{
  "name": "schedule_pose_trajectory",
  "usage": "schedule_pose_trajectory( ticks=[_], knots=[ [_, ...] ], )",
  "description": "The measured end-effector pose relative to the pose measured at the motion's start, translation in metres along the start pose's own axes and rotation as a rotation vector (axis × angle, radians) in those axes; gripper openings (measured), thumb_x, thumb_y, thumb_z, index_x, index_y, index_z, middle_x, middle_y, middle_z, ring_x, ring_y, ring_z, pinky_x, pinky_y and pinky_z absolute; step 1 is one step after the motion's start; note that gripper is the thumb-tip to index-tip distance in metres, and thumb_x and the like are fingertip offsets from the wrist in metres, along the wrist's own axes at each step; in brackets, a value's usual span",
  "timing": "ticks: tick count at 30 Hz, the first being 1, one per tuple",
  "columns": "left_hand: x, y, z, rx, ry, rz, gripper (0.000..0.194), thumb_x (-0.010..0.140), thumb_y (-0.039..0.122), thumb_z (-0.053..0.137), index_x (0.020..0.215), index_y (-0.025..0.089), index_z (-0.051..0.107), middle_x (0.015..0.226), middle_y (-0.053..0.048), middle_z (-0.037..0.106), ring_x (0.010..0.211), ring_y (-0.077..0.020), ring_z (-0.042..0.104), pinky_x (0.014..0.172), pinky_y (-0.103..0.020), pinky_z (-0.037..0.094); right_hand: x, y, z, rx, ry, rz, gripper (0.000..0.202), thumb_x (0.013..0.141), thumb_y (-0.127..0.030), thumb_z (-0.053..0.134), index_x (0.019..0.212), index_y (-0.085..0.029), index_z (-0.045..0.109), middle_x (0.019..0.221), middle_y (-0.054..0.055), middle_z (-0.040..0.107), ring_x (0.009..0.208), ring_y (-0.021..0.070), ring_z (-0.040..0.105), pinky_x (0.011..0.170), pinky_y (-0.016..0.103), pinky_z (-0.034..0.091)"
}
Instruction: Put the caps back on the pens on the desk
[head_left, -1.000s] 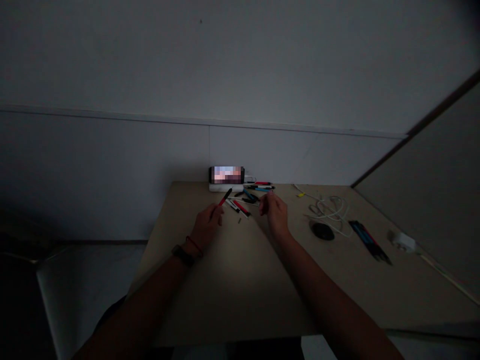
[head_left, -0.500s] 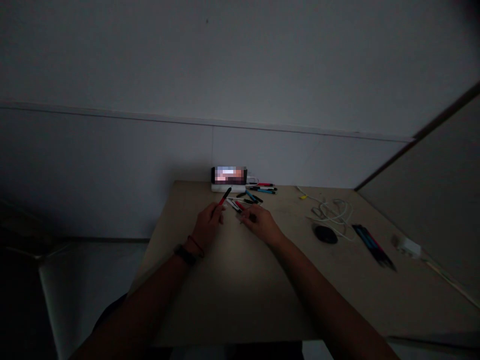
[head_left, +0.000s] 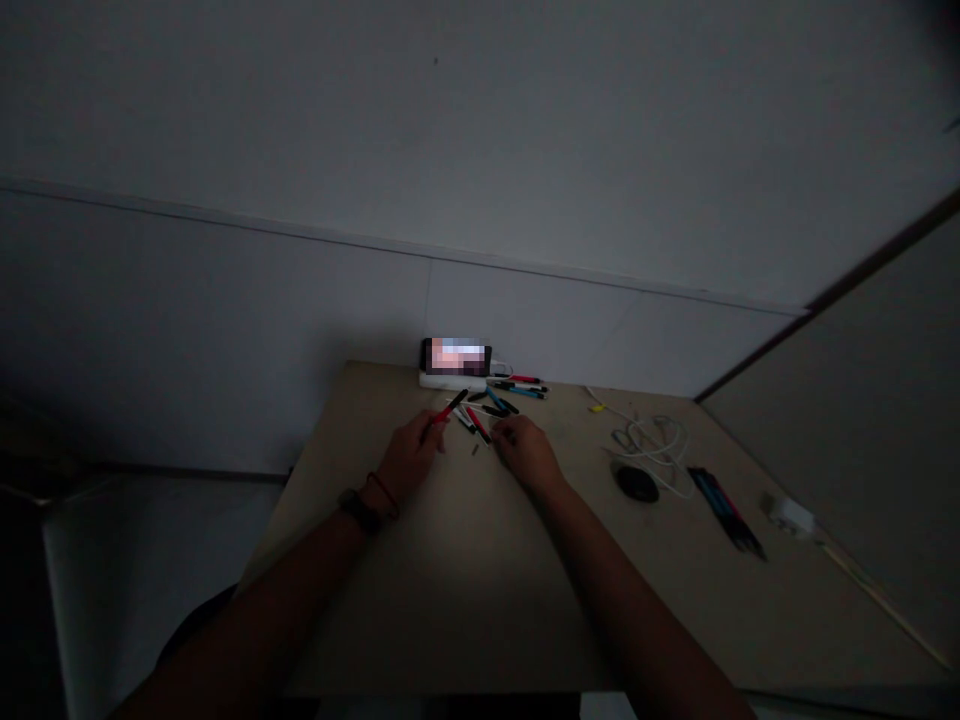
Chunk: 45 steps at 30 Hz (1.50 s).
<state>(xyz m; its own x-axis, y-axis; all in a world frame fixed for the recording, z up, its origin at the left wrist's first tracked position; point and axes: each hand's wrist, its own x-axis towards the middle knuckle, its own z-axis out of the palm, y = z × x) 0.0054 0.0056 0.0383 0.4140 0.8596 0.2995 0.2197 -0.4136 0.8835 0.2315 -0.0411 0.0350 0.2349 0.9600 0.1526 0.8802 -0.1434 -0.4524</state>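
My left hand (head_left: 412, 449) is closed on a red pen with a black end (head_left: 452, 404), which points up and to the right. Just right of it, my right hand (head_left: 523, 447) has its fingers pinched together beside the loose pens; whether something small is between them is too dark to tell. Between the hands lie a red pen (head_left: 478, 424) and a white and black pen (head_left: 463, 418), with a small dark piece (head_left: 475, 450) below them. Blue and black pens (head_left: 499, 402) lie just beyond my right fingertips.
A lit phone (head_left: 456, 357) leans on a white block (head_left: 453, 382) at the back edge, with more pens (head_left: 525, 391) beside it. On the right are a black mouse (head_left: 637, 484), a tangled white cable (head_left: 651, 440), a row of pens (head_left: 726, 512) and a white plug (head_left: 792, 518).
My right fingers have moved slightly away from the red pen lying between the hands. A small dark piece now shows on the table. The camera view has tilted.
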Motion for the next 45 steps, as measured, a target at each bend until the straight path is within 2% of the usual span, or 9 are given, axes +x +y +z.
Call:
schedule_pose_trajectory(
  ticks=[4, 16, 23, 26, 30, 35, 40, 45],
  knots=[
    [0.000, 0.001, 0.001, 0.020, -0.003, 0.015, 0.028, 0.099, 0.036, 0.044, 0.097, 0.017, 0.065, 0.069, 0.001, 0.063, 0.064, -0.0147, 0.058, 0.064, -0.026, 0.042, -0.001, -0.002, -0.001, -0.033, 0.018, 0.014, 0.014, 0.087, -0.017, 0.063, 0.092, -0.017, 0.076, 0.101, 0.010, 0.071, 0.091, 0.0205, 0.067, 0.083, 0.028, 0.047],
    [-0.001, 0.006, 0.000, 0.024, -0.017, 0.014, 0.028, 0.097, 0.039, 0.045, 0.094, 0.018, 0.065, 0.067, 0.002, 0.062, 0.061, -0.0142, 0.056, 0.062, -0.026, 0.041, -0.006, -0.002, -0.005, -0.108, 0.056, 0.183, 0.019, 0.088, -0.034, 0.067, 0.091, -0.017, 0.072, 0.092, 0.012, 0.073, 0.085, 0.0240, 0.068, 0.070, 0.030, 0.044],
    [-0.001, 0.004, 0.000, 0.042, -0.021, 0.027, 0.029, 0.097, 0.039, 0.046, 0.089, 0.018, 0.064, 0.067, 0.002, 0.061, 0.062, -0.0142, 0.056, 0.063, -0.026, 0.042, -0.006, -0.003, -0.006, -0.110, 0.064, 0.151, 0.016, 0.088, -0.032, 0.065, 0.083, -0.018, 0.072, 0.093, 0.013, 0.073, 0.085, 0.0239, 0.068, 0.070, 0.030, 0.044],
    [0.000, 0.002, 0.000, 0.037, -0.026, 0.034, 0.028, 0.097, 0.038, 0.046, 0.090, 0.018, 0.064, 0.068, 0.002, 0.061, 0.061, -0.0139, 0.056, 0.064, -0.026, 0.041, -0.005, -0.005, -0.005, 0.025, 0.132, 0.156, 0.016, 0.088, -0.032, 0.063, 0.083, -0.019, 0.071, 0.087, 0.011, 0.073, 0.079, 0.0220, 0.067, 0.069, 0.030, 0.045],
    [0.001, 0.000, 0.000, 0.043, -0.034, 0.038, 0.028, 0.095, 0.038, 0.048, 0.091, 0.017, 0.066, 0.069, 0.001, 0.063, 0.063, -0.0142, 0.057, 0.064, -0.026, 0.042, -0.002, -0.008, -0.003, 0.414, 0.234, 0.136, 0.024, 0.084, -0.042, 0.065, 0.083, -0.019, 0.069, 0.072, 0.004, 0.070, 0.065, 0.0187, 0.063, 0.061, 0.028, 0.046],
    [0.001, -0.005, 0.003, 0.044, -0.049, 0.033, 0.028, 0.092, 0.037, 0.051, 0.101, 0.018, 0.069, 0.075, -0.001, 0.068, 0.070, -0.0162, 0.061, 0.068, -0.026, 0.045, -0.003, -0.018, -0.007, 0.847, 0.239, 0.114, 0.041, 0.072, -0.057, 0.074, 0.079, -0.017, 0.068, 0.057, -0.001, 0.060, 0.050, 0.0140, 0.053, 0.050, 0.026, 0.043],
    [0.002, -0.010, 0.005, 0.067, -0.069, 0.052, 0.026, 0.091, 0.036, 0.055, 0.100, 0.019, 0.072, 0.075, -0.002, 0.070, 0.071, -0.0173, 0.062, 0.072, -0.028, 0.048, -0.003, -0.023, -0.010, 1.005, 0.228, 0.179, 0.049, 0.063, -0.062, 0.080, 0.081, -0.017, 0.069, 0.059, -0.001, 0.062, 0.053, 0.0137, 0.055, 0.053, 0.027, 0.049],
    [0.003, -0.011, 0.004, 0.071, -0.077, 0.067, 0.026, 0.092, 0.036, 0.054, 0.100, 0.019, 0.073, 0.075, -0.002, 0.070, 0.069, -0.0173, 0.062, 0.071, -0.028, 0.048, -0.002, -0.022, -0.008, 1.073, 0.221, 0.185, 0.049, 0.061, -0.060, 0.083, 0.082, -0.017, 0.070, 0.067, 0.000, 0.065, 0.057, 0.0134, 0.058, 0.057, 0.028, 0.053]
  ],
)
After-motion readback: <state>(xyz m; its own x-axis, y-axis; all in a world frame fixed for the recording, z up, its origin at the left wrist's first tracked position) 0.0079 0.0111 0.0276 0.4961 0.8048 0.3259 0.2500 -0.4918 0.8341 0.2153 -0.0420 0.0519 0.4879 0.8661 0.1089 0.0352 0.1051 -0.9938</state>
